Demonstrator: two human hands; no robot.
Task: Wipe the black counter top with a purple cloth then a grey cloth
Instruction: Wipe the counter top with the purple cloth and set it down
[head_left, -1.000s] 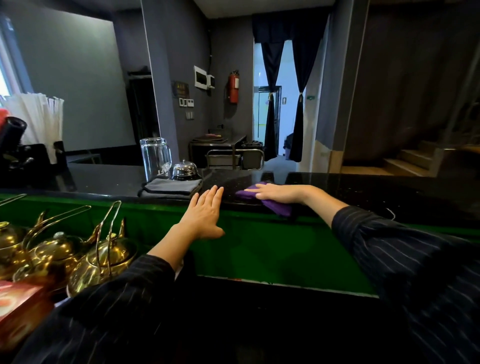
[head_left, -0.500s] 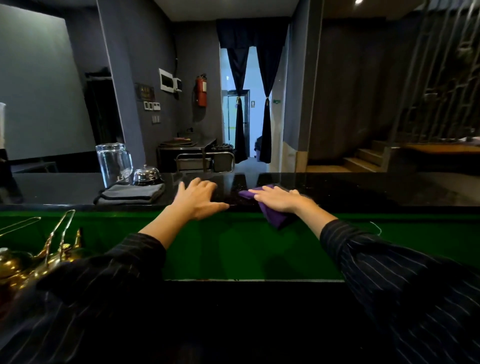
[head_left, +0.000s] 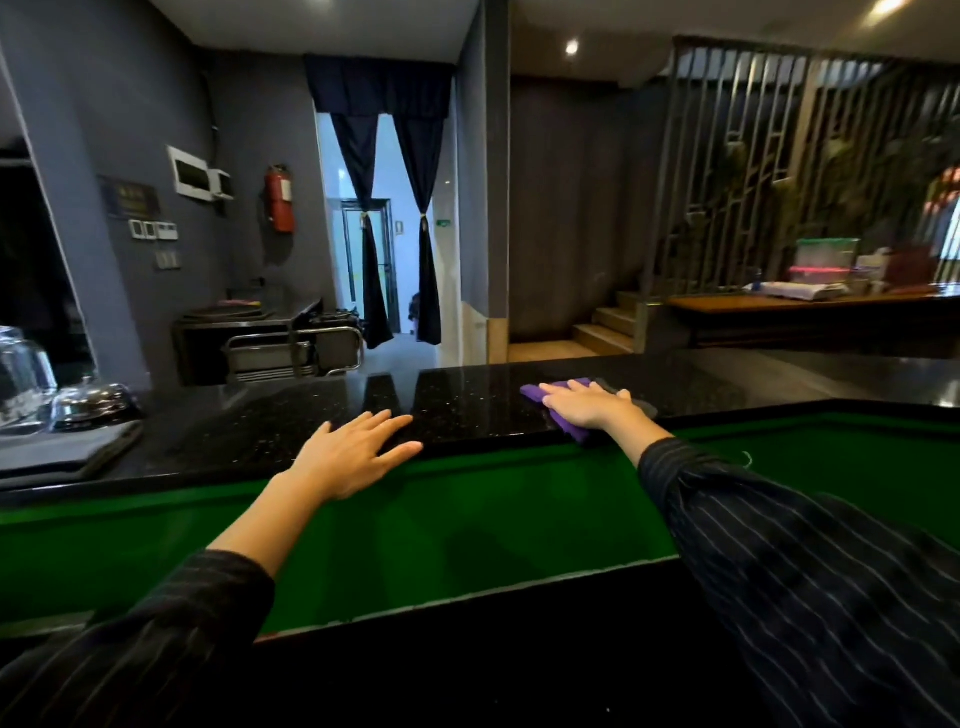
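Setting: black worktop (head_left: 467, 405), polished and speckled, running left to right, with a green panel (head_left: 467, 519) dropping below its near edge.

The purple cloth (head_left: 535, 391) lies on the worktop right of centre, close to the near edge. The right hand (head_left: 587, 410) is laid flat on top of it, palm down, fingers straight, close together and pointing left. It presses rather than grips. Cloth shows past the fingertips at the far left and again under the wrist, where a corner hangs just over the near edge. A dark strip sits beyond the hand on its right side; cannot tell whether that is cloth or shadow.

The left hand (head_left: 353, 457) is well apart from the cloth, to the left, palm down at the near edge of the worktop. Its fingers are straight and slightly spread, lying on the black surface, thumb out along the edge. It holds nothing. A bare stretch of worktop lies between the two hands.

The grey cloth (head_left: 67, 452) is folded flat at the far left end of the worktop, clear of both hands. Just behind it stand a domed metal bell (head_left: 88, 408) and a glass jar (head_left: 21, 374), partly cut off by the frame edge.

Both forearms wear a dark pinstriped sleeve (head_left: 779, 545) pushed up from the wrist.
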